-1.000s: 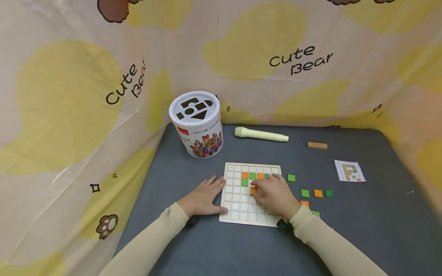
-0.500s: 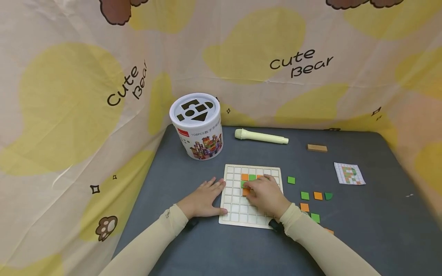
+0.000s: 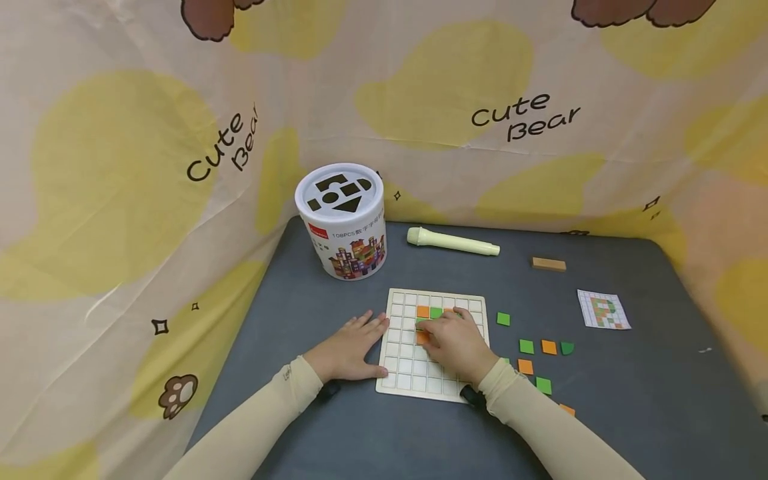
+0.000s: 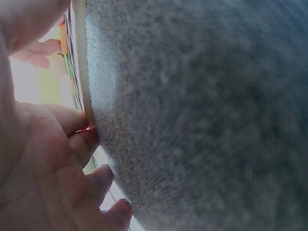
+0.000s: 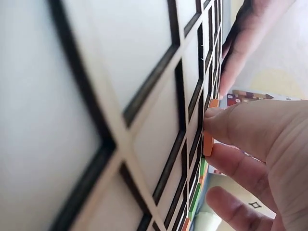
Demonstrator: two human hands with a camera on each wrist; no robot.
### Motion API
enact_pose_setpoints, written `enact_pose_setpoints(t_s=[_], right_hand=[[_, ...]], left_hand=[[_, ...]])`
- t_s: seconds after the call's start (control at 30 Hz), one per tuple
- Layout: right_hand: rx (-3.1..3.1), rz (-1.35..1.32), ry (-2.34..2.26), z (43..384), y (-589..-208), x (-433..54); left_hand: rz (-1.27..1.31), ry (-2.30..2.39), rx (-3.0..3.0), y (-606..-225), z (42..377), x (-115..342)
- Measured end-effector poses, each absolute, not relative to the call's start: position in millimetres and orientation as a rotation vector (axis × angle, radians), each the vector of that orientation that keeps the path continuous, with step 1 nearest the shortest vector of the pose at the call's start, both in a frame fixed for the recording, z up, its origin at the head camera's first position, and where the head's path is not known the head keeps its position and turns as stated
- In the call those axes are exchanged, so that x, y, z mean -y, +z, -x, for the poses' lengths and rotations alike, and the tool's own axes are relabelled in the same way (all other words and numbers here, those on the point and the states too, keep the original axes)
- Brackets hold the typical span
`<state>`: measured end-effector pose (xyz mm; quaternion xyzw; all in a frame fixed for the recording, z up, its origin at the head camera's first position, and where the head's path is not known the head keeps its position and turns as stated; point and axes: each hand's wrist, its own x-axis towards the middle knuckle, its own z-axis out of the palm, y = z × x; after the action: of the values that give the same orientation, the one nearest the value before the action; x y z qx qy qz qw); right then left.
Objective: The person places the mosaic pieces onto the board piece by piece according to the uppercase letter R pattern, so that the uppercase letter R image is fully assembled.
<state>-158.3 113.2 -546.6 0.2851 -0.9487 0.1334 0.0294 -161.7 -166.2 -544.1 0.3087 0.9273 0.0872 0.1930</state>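
With right hand [image 3: 457,343], now pinching thin, square-edged orange tile [image 5: 208,142], lower centre; with left hand [image 3: 350,348], splayed, touching gridded board [image 3: 419,382].

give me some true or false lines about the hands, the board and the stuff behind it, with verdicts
1. The right hand pinches an orange square tile at the pale wooden grid board. True.
2. The left hand rests at the board's left edge. True.
3. The left hand holds a tile too. False: it holds none.
4. A pale green microphone-shaped stick lies right of the upright white cylindrical tub. True.
5. The stick touches the board. False: it lies apart, behind it.
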Motion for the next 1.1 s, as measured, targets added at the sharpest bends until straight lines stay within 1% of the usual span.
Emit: enact_pose_setpoints(t_s=[0.33, 0.67, 0.87, 1.1], right_hand=[[2.905, -0.902, 0.328, 158.8, -550.2, -114.5], [2.926, -0.920, 0.410, 156.2, -542.1, -120.4], [2.917, -0.845, 0.488, 152.0, -536.1, -140.5], [2.951, -0.683, 0.484, 143.8, -536.2, -179.6]], left_hand=[[-0.853, 0.274, -2.603, -541.5, 162.0, 164.4], [-0.828, 0.274, -2.597, -542.2, 163.3, 163.7], [-0.825, 0.296, -2.586, -542.5, 165.9, 163.7], [-0.818, 0.290, -2.580, -542.4, 167.2, 163.9]])
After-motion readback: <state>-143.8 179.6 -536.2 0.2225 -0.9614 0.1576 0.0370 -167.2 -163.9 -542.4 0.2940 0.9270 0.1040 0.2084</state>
